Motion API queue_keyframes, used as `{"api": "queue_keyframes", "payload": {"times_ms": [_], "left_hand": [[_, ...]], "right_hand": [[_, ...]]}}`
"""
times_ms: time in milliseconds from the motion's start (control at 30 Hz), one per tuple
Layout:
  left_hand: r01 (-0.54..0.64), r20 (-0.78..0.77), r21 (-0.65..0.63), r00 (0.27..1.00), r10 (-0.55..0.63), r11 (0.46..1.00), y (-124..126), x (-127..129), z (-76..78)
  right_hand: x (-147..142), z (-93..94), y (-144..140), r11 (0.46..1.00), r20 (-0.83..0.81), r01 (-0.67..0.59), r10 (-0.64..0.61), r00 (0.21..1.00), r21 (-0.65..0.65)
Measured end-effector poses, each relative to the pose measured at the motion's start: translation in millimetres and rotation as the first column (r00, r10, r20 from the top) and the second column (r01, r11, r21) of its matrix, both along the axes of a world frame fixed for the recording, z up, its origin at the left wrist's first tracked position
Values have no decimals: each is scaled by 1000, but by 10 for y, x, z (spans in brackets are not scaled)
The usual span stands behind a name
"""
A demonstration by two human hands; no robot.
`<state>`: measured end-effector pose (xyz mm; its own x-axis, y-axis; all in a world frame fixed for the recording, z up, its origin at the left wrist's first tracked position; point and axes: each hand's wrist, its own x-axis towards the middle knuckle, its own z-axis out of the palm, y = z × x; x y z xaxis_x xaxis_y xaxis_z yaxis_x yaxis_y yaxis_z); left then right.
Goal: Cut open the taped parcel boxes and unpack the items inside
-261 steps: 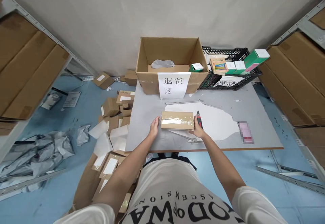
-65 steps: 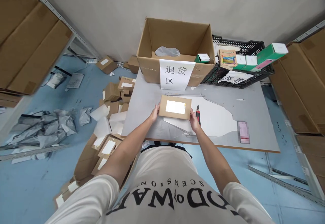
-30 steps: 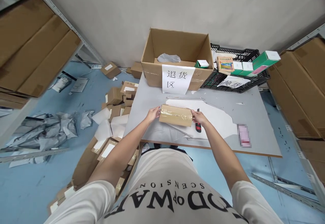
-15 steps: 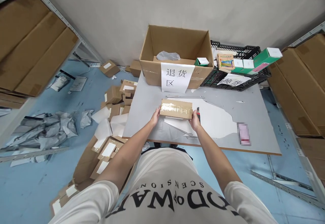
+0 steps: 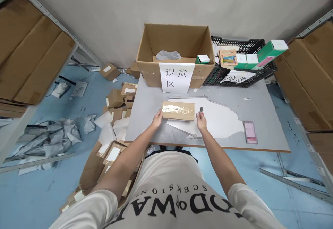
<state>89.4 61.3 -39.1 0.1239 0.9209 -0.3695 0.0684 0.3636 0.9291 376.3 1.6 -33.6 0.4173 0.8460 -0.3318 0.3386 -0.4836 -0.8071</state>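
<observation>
A small brown cardboard box (image 5: pixel 178 111), its top covered with shiny clear tape, is in front of me over the table. My left hand (image 5: pixel 157 119) grips the box at its left end. Just off its right end, my right hand (image 5: pixel 201 122) is closed round a utility knife (image 5: pixel 201 110) with a red and black body, its tip pointing away from me. Under the box and the knife lies a white sheet (image 5: pixel 221 118) with worn, uneven edges.
At the table's back stand a large open carton (image 5: pixel 177 36) with a paper sign and a black crate (image 5: pixel 234 80) holding green-and-white boxes. A pink pixelated item (image 5: pixel 250 132) lies right. Opened small boxes (image 5: pixel 114 98) and grey plastic bags (image 5: pixel 56 135) cover the floor at left.
My right hand has come off the box's right end and now holds the utility knife upright beside it. My left hand stays on the box. The view has shifted slightly.
</observation>
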Motion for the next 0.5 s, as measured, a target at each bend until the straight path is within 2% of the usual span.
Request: {"api": "queue_keyframes", "payload": {"times_ms": [67,133,233,367,433,500], "left_hand": [[-30,-142,62,989,38,998,-44,-4,83],[9,-240,172,970,33,985,-127,19,203],[227,-367,341,925,-93,912,-287,136,397],[560,-493,374,795,-353,739,-451,377,514],[636,-552,372,737,-390,676,-488,469,487],[657,-621,372,701,-350,656,-495,520,432]], "right_hand": [[164,-94,-79,994,236,5,20,972,-108],[287,-190,-160,967,389,21,83,918,-255],[357,-315,-229,912,428,9,183,885,-409],[334,-388,-199,884,428,-38,262,865,-465],[347,-357,-150,891,415,-44,254,873,-453],[402,-263,-89,924,385,-19,177,906,-381]]}}
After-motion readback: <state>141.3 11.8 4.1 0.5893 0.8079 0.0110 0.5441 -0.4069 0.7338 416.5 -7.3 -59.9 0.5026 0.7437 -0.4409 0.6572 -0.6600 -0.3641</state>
